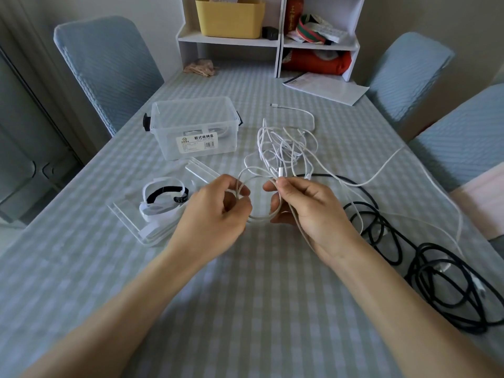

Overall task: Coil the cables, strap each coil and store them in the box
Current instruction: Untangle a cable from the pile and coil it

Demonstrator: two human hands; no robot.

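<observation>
A small white cable coil (259, 215) hangs between my two hands above the checked table. My left hand (218, 211) pinches its left side, and my right hand (308, 208) grips its right side near a white plug. A tangle of white cables (286, 148) lies just beyond my hands. A black cable (436, 268) sprawls in loops at the right. The clear plastic box (192, 126) stands open at the back left, with something white inside. White and black straps (163, 197) lie on the box's clear lid (141, 230), left of my left hand.
A white shelf unit (272, 42) with a yellow bin (230, 17) stands at the table's far edge. Papers (324, 87) lie at the back right. Blue-covered chairs (109, 66) flank the table. A long white cable (387, 162) trails off toward the right edge.
</observation>
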